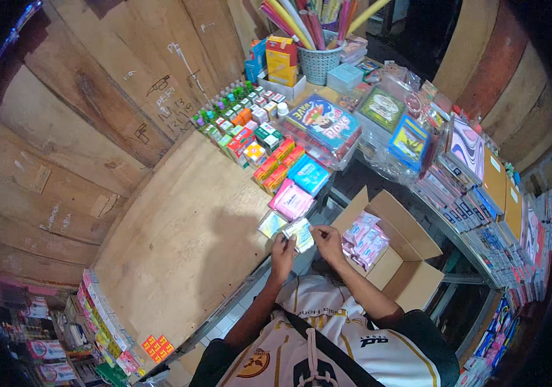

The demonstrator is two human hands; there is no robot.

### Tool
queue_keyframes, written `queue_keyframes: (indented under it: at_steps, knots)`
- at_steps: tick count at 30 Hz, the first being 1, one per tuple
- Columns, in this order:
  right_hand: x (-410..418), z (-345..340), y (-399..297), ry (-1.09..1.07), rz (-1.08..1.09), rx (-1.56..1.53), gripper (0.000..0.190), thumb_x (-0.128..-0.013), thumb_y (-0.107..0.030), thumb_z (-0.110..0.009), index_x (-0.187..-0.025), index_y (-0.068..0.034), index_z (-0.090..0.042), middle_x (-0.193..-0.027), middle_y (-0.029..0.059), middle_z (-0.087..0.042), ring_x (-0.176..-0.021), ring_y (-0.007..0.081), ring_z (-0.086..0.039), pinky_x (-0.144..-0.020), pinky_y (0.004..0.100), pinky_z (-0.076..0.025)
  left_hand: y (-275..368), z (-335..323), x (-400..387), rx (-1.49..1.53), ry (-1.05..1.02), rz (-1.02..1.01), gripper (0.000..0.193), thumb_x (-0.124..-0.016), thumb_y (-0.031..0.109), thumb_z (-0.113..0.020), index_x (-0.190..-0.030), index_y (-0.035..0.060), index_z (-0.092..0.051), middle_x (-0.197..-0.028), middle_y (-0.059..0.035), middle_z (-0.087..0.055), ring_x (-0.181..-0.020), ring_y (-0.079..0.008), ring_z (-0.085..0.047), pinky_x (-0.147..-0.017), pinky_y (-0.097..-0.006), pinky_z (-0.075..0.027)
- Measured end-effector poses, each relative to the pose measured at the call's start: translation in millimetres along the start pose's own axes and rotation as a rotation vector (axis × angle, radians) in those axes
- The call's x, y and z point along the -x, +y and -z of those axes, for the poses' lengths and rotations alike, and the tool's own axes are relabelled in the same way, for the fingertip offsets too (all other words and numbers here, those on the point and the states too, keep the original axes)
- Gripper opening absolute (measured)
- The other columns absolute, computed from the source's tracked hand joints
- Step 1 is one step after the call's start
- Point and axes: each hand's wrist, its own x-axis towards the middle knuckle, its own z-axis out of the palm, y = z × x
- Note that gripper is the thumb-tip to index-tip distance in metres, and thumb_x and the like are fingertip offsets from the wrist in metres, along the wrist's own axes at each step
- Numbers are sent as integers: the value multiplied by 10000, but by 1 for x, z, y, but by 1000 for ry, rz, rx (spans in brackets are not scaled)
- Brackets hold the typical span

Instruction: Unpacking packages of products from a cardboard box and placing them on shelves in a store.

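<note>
Between my two hands is a small flat packet with a pale yellow and blue face, held just off the table's front edge. My left hand grips its lower left side, thumb on top. At its right edge, the fingers of my right hand pinch it. A similar pale packet lies on the wooden table just behind. Beyond that sit a pink packet and a blue packet, close to stacked red and yellow boxes.
An open cardboard box with pink packets stands to my right. Small bottles and boxes line the table's back. Notebooks are piled at the far right, and a woven basket holds paper rolls. Plank walls enclose the left.
</note>
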Motion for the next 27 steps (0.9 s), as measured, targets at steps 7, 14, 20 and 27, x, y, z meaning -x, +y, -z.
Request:
queue_keyframes:
  at_steps: [7, 14, 20, 27]
  knots:
    - [-14, -38, -18, -203, -56, -49, 276, -876, -205, -649, -998, 42, -666, -650, -10, -567, -561, 56, -495, -494, 244, -396, 14, 36, -2, -102, 199, -86, 240, -939, 192, -563, -1072, -7, -581, -797, -30, -612, -668, -81, -559, -542, -229, -452]
    - [-22, -67, -42, -120, 300, 323, 261, -833, -185, -660, -998, 17, -667, -711, 171, -642, -590, 209, -597, -577, 344, -473, 12, 52, -9, -224, 303, -112, 131, -910, 89, -569, -967, -25, -604, -716, -29, -582, -617, -96, -566, -521, -241, -489]
    - [-20, -77, -73, -174, 281, 574, 253, -813, -160, -619, -1018, -19, -665, -769, 219, -646, -713, 375, -637, -650, 444, -495, 2, 60, -20, -264, 250, -22, 199, -891, 80, -587, -1059, -27, -601, -798, -90, -637, -651, -144, -623, -542, -274, -520]
    - [-14, -76, -72, -122, 345, 679, 328, -786, -186, -615, -1096, -79, -625, -822, 229, -636, -758, 405, -627, -671, 480, -494, -3, 64, -24, -339, 212, -92, 204, -891, 77, -587, -1054, -45, -590, -802, -111, -634, -646, -168, -632, -550, -283, -526]
